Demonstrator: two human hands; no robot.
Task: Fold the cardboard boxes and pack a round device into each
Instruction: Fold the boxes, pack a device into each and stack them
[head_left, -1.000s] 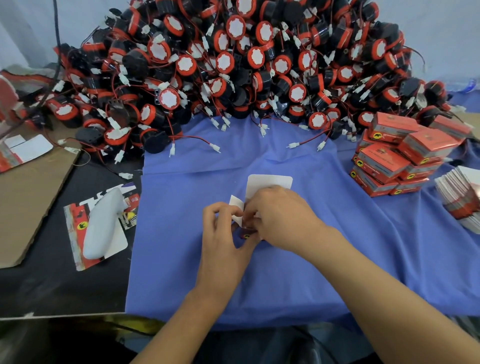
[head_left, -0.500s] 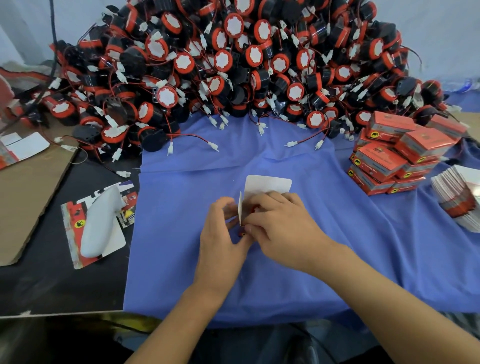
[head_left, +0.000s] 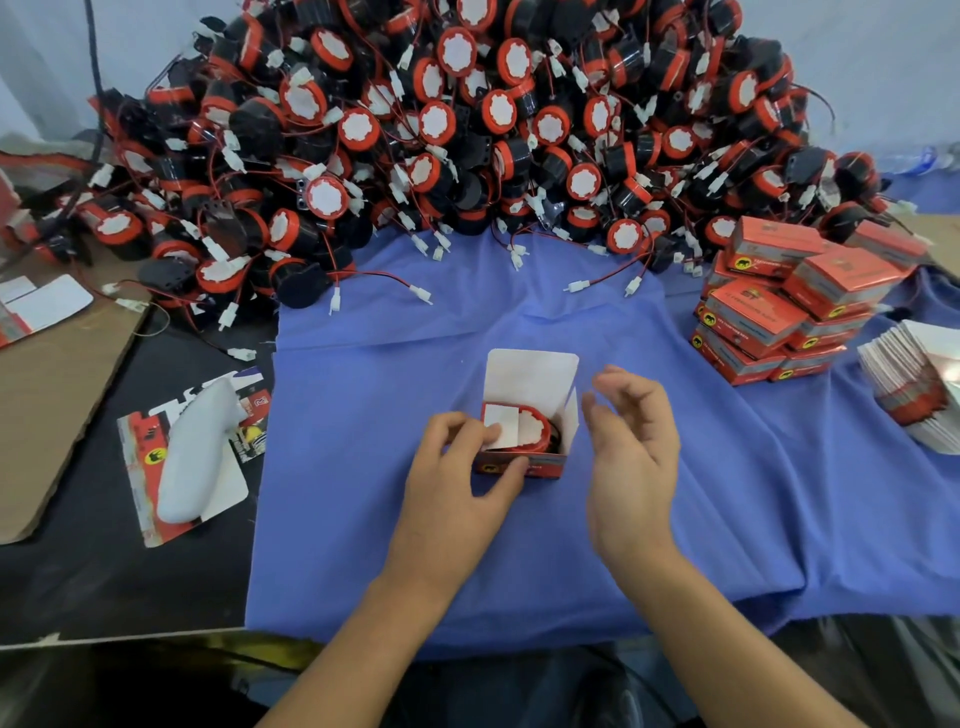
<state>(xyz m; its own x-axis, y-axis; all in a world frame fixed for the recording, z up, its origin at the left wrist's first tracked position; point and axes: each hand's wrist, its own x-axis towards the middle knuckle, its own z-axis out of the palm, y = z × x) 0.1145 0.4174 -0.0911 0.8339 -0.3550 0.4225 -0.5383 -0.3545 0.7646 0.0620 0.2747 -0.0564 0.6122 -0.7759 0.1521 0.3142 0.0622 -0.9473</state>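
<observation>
The left hand (head_left: 457, 467) grips the box (head_left: 524, 467): its thumb lies against the red front wall and its fingers curl over the left side, pinching the small white flap (head_left: 501, 428) down onto the device (head_left: 537, 431). The device sits inside the box, its red rim and white face showing just beyond the fingertips. The right hand (head_left: 634, 452) hangs just beside the box's right wall, apart from it, palm turned inward, fingers loosely bent and holding nothing. The box's lid (head_left: 532, 376) stands upright at the far side, white inside facing the camera. The box rests on a blue cloth (head_left: 363, 493), between the two hands and near the cloth's middle. Farther back a big pile (head_left: 467, 130) of red-and-black devices with wires and white plugs covers the table's far end. To the right stands a stack of closed boxes (head_left: 769, 312), and beyond it, at the edge, a stack of flat blanks (head_left: 919, 384). To the left, off the cloth, a white lump (head_left: 189, 462) lies on an unfolded blank, near a sheet of brown cardboard (head_left: 52, 395).
</observation>
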